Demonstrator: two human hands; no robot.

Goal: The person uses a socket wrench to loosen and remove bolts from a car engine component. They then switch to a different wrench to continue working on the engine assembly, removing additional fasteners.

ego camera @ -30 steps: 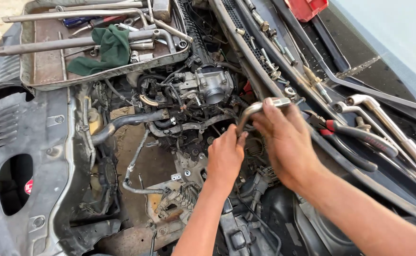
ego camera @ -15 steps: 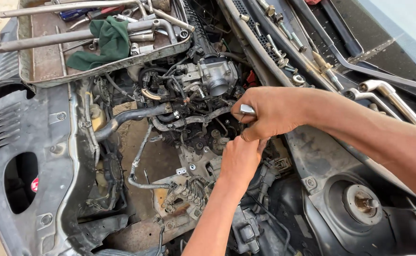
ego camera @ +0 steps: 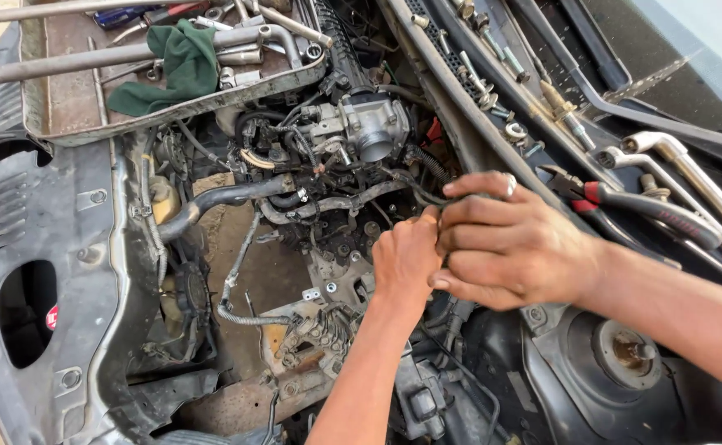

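Both hands meet mid-bay: the left hand [ego camera: 406, 257] and right hand [ego camera: 513, 243] have fingers curled together on a thin black wire bundle [ego camera: 414, 188], just near the grey metal throttle body [ego camera: 371, 128].

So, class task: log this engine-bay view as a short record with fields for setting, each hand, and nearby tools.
setting: open engine bay, parts stripped out
left hand: fingers curled at a dark hose or cable
right hand: pressed against the left, ring on one finger
throttle body: just above the hands
tool tray: green rag, long bars
pliers: red-handled, right ledge
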